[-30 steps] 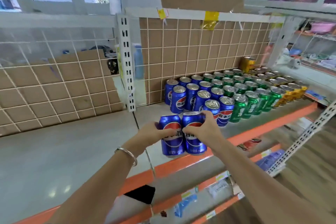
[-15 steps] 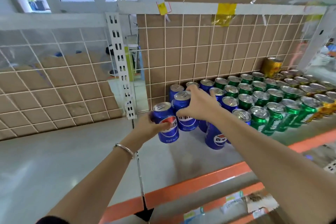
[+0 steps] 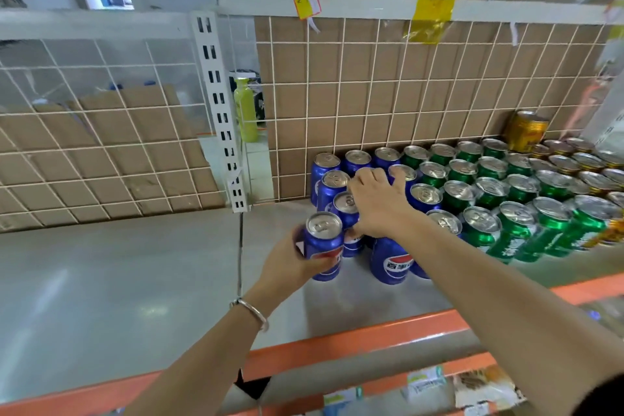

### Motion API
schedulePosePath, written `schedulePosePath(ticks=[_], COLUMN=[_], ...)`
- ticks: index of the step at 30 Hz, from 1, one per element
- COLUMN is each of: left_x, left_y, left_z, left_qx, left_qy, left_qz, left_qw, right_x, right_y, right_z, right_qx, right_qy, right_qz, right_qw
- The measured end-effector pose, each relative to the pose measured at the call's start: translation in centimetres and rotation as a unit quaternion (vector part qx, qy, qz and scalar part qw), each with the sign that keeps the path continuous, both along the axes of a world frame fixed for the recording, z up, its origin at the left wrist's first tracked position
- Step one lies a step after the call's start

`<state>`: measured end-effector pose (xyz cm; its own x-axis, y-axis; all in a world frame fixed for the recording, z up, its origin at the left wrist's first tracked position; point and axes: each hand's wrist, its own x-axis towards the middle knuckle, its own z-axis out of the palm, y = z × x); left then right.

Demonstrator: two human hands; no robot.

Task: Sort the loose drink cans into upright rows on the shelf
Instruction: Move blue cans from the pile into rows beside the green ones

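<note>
Left hand (image 3: pixel 287 263) grips a blue Pepsi can (image 3: pixel 322 243) upright, lid up. Right hand (image 3: pixel 378 206) covers the blue row (image 3: pixel 334 184); whether it grips anything, I cannot tell.

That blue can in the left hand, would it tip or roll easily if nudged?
Probably stiff: the blue can shows no dent where the left hand grips it. Its glossy wall may be slippery. Tall and narrow, it could tip, then roll.
</note>
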<state>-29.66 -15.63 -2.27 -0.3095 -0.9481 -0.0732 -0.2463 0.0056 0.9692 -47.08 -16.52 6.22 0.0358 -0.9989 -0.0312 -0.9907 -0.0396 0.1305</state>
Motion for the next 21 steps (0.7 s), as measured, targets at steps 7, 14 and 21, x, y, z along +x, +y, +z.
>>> schedulePosePath(ticks=[7,14,21], left_x=[-3.9,-5.1,-6.0], left_y=[3.3,4.6,5.7], left_z=[-1.4,-1.5,-0.7], left_qx=[-0.047,-0.065,-0.051], left_qy=[-0.029,0.000,-0.048], left_qz=[0.005,0.005,0.013], left_qw=[0.998,0.998,0.997], right_x=[-2.8,-4.1,-1.7], right_y=[0.9,1.3,5.0], right_z=[-0.2,-1.1,-1.4], right_qx=[0.066,0.007,-0.051], right_qy=[-0.098,-0.355,-0.235], right_qz=[-0.025,-0.021,0.007], right_qw=[0.993,0.934,0.971])
